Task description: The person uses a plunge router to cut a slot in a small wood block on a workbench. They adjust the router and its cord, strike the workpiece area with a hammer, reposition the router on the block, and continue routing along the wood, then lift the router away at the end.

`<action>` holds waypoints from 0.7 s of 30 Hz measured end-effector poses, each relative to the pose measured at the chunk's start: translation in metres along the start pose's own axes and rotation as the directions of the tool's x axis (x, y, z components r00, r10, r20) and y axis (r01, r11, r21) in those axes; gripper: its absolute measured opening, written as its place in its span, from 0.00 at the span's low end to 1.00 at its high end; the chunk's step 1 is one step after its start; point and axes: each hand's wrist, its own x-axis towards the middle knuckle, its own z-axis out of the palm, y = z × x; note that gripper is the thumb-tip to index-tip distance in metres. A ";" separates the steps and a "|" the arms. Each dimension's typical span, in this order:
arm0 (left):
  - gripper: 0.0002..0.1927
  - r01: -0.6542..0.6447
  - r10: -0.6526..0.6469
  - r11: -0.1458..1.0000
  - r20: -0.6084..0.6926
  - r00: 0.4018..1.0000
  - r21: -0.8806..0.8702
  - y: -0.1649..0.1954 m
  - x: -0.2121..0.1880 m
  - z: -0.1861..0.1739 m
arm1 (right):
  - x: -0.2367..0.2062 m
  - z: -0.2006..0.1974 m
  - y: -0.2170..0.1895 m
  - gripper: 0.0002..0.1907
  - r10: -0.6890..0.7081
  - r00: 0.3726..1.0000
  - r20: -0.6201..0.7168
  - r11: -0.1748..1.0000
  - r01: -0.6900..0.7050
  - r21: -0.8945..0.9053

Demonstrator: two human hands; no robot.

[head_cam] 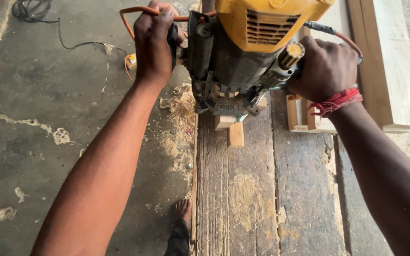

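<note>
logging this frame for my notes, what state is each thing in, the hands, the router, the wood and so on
left hand: closed on the router's left handle
right hand: closed on the right handle
router: upright, base set on the small wood piece
small wood piece: lying on the worn planks, partly under the router
orange cord: looped over the left hand
worn planks: flat, dusty
sawdust: piled beside the planks
pale boards: stacked at right

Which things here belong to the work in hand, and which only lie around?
In use:
- left hand and right hand, each gripping a handle of the yellow router
- small wood piece under the router
- worn plank bench

Lying about:
- pale boards, right
- sawdust
- black cable on the floor
</note>
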 end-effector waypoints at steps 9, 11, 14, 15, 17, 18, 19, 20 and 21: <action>0.17 0.013 -0.014 1.000 -0.010 1.000 -0.025 -0.001 0.001 0.000 | 0.001 0.006 0.001 0.26 -0.017 0.999 -0.041 1.000 0.018 0.017; 0.17 0.032 -0.033 0.999 -0.026 0.999 -0.009 -0.002 0.001 -0.001 | 0.001 0.007 0.002 0.24 -0.010 0.999 -0.032 1.000 0.010 0.001; 0.18 0.031 -0.031 0.999 -0.022 0.999 -0.012 -0.004 0.001 -0.002 | 0.000 0.008 0.002 0.22 0.007 1.000 -0.013 1.000 -0.007 -0.027; 0.18 0.026 -0.026 0.999 -0.019 0.999 -0.020 -0.004 0.000 -0.002 | -0.001 0.008 0.002 0.22 0.011 1.000 -0.004 0.999 -0.011 -0.039; 0.18 0.029 -0.029 0.999 -0.015 0.999 -0.023 -0.005 0.000 -0.001 | -0.001 0.009 0.003 0.23 0.023 1.000 -0.003 0.999 -0.024 -0.024; 0.18 0.031 -0.031 0.999 -0.014 0.999 -0.020 -0.005 0.000 -0.001 | -0.001 0.009 0.002 0.24 0.028 1.000 -0.005 1.000 -0.028 -0.013; 0.18 0.028 -0.028 0.999 -0.014 0.999 -0.034 -0.005 0.000 -0.001 | -0.001 0.010 0.002 0.25 0.004 0.999 -0.034 1.000 -0.005 -0.018; 0.17 0.024 -0.025 0.999 -0.017 1.000 -0.048 -0.005 0.000 -0.001 | -0.001 0.009 0.002 0.27 -0.023 0.998 -0.063 0.999 0.021 -0.026; 0.17 0.024 -0.025 0.998 -0.013 1.000 -0.062 -0.005 0.000 -0.001 | -0.002 0.010 0.002 0.29 -0.043 0.995 -0.090 0.999 0.040 -0.032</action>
